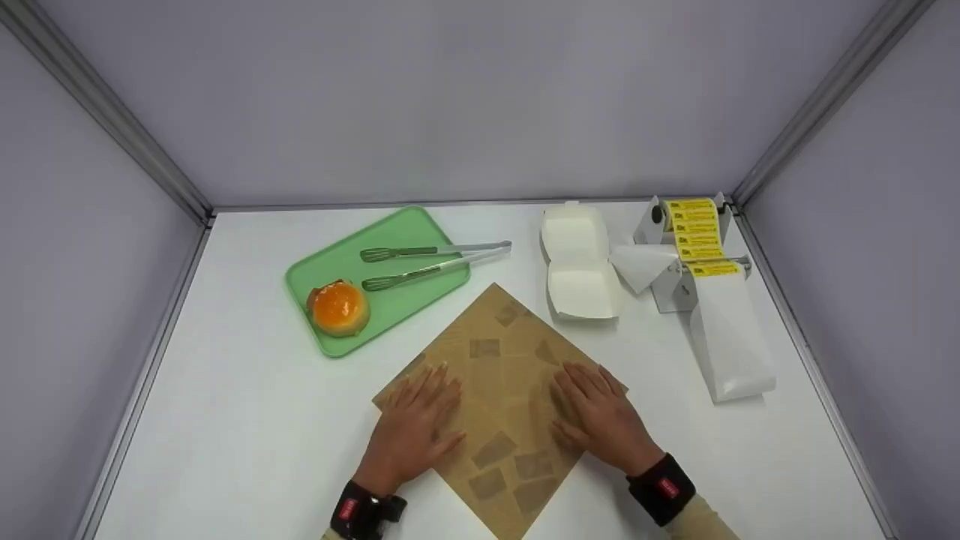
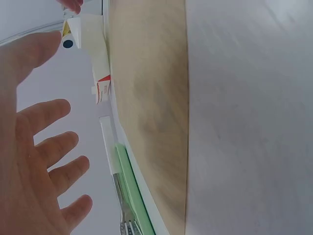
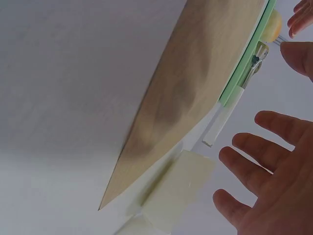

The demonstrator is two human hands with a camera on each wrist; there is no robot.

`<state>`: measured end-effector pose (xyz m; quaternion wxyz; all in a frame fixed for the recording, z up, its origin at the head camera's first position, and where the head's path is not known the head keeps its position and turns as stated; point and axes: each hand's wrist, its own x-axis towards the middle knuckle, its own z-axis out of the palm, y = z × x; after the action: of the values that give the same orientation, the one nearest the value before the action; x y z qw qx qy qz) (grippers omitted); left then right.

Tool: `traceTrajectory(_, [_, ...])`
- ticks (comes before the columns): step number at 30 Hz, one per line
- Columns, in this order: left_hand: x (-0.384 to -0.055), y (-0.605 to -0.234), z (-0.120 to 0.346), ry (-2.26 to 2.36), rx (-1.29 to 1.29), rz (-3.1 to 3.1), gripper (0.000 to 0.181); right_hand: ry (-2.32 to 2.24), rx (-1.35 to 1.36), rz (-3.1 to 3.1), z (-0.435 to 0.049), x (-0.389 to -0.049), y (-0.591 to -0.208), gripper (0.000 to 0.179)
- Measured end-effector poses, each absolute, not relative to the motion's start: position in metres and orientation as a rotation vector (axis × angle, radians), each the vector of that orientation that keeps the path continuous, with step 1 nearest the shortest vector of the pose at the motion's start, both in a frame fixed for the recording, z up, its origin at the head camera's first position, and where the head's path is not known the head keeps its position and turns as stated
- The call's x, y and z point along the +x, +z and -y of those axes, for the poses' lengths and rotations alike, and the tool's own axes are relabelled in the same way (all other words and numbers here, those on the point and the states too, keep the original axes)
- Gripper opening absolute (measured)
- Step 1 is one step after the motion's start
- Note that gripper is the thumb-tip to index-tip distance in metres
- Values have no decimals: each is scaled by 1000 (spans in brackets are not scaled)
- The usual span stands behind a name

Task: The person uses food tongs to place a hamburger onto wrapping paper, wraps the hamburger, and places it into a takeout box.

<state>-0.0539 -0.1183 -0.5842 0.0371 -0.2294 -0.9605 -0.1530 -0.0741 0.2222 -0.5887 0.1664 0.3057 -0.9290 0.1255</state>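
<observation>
A square sheet of brown printed wrapping paper (image 1: 501, 397) lies flat on the white table, turned so one corner points toward the person. My left hand (image 1: 417, 420) is over its left corner, palm down with fingers extended. Over the right corner is my right hand (image 1: 600, 412), its fingers also extended. In the left wrist view the left hand (image 2: 36, 147) has its fingers spread and holds nothing. The right wrist view likewise shows the right hand (image 3: 269, 166) with spread fingers, and shadows fall on the paper (image 3: 186, 93) beside it.
A green tray (image 1: 405, 322) at the back left bears a burger (image 1: 340, 308) and tongs (image 1: 420, 274), whose handle end extends past its right edge. An open white clamshell box (image 1: 583, 289) stands behind the paper. A label dispenser (image 1: 675, 289) with yellow labels (image 1: 696, 229) is at the back right.
</observation>
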Motion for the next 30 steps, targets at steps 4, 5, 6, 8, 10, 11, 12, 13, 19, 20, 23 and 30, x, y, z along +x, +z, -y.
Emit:
traceTrajectory(4, [-55, -582, 119, -440, -709, 2943, 72, 362, 866, 2661, -221, -81, -589, 71])
traceTrajectory(5, [-55, -582, 119, -436, -713, 2937, 72, 364, 864, 2666, -221, -83, -589, 71])
traceTrajectory(6, [-55, -582, 119, -432, -717, 2931, 71, 361, 863, 2669, -220, -84, -590, 70])
traceTrajectory(8, [-55, -581, 119, -431, -723, 2922, 71, 357, 865, 2675, -219, -88, -591, 69])
traceTrajectory(10, [-55, -581, 120, -431, -727, 2918, 71, 358, 868, 2682, -218, -91, -592, 68])
traceTrajectory(11, [-54, -581, 120, -432, -728, 2917, 71, 358, 869, 2686, -218, -92, -592, 68])
traceTrajectory(12, [-54, -582, 120, -435, -727, 2915, 71, 355, 869, 2692, -217, -94, -592, 68])
traceTrajectory(13, [-53, -582, 120, -437, -726, 2915, 71, 355, 869, 2697, -216, -95, -593, 68])
traceTrajectory(19, [-48, -584, 122, -468, -716, 2915, 71, 362, 891, 2710, -210, -101, -594, 72])
traceTrajectory(20, [-47, -584, 123, -475, -711, 2914, 71, 363, 897, 2711, -208, -102, -594, 72])
traceTrajectory(23, [-46, -584, 124, -490, -688, 2914, 71, 372, 907, 2717, -204, -105, -594, 71])
traceTrajectory(30, [-48, -584, 123, -490, -664, 2909, 70, 367, 893, 2785, -194, -118, -595, 63])
